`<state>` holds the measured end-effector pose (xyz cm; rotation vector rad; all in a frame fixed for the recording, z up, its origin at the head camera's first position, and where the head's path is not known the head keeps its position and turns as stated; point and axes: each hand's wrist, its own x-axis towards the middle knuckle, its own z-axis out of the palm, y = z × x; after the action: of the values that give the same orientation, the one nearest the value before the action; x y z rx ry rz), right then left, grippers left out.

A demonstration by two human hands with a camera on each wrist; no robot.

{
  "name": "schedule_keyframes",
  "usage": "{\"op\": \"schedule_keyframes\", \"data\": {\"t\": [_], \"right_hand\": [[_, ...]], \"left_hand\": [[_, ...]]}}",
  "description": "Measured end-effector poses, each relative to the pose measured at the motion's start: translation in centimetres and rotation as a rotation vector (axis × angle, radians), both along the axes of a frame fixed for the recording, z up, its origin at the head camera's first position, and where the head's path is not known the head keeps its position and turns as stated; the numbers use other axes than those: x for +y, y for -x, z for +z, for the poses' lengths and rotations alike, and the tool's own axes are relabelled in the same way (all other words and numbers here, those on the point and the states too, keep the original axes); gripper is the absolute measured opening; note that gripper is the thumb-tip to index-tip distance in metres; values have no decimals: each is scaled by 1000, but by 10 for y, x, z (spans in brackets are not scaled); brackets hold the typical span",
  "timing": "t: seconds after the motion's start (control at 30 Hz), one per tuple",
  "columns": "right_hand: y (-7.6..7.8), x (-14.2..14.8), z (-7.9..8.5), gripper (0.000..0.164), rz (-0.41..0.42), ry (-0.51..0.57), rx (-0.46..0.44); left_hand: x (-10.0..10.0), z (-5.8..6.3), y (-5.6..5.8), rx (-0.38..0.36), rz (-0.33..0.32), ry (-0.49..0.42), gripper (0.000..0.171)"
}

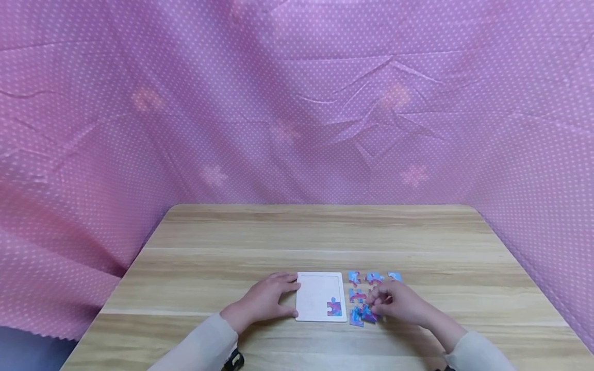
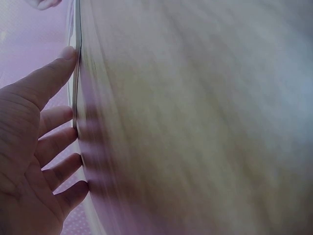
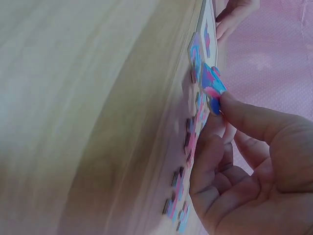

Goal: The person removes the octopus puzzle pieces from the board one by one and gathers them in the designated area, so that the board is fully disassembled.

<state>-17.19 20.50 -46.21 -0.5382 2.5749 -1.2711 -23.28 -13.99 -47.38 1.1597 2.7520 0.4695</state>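
A white puzzle tray [image 1: 315, 294] lies flat on the table, with one blue-and-purple piece [image 1: 334, 308] in its near right corner. My left hand [image 1: 264, 300] rests against the tray's left edge, thumb near the front corner and fingers farther back. In the left wrist view those fingers [image 2: 57, 142] are loosely extended along the edge. Right of the tray, my right hand [image 1: 400, 305] pinches a blue-and-pink puzzle piece [image 3: 213, 84] between thumb and fingers, tilted above the other pieces. The right hand partly hides the pieces beneath it.
Several loose puzzle pieces lie in rows right of the tray, among them a back-row piece [image 1: 354, 277], a middle piece [image 1: 357, 295] and a near piece [image 1: 356, 316]. The wooden table [image 1: 297, 232] ends at a pink dotted curtain [image 1: 297, 129] behind and at the sides.
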Motion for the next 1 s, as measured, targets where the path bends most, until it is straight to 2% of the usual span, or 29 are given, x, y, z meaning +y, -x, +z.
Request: {"op": "schedule_keyframes", "data": {"t": [0.23, 0.4, 0.7, 1.0], "right_hand": [[-8, 8, 1, 7, 9, -7, -43], [-11, 10, -1, 6, 3, -25, -38], [-12, 10, 0, 12, -61, -111, 32], [-2, -5, 1, 12, -80, -77, 67]], "left_hand": [[0, 0, 0, -2, 3, 6, 67], [0, 0, 0, 9, 7, 15, 67], [0, 1, 0, 8, 3, 12, 66], [0, 1, 0, 13, -8, -1, 65]]}}
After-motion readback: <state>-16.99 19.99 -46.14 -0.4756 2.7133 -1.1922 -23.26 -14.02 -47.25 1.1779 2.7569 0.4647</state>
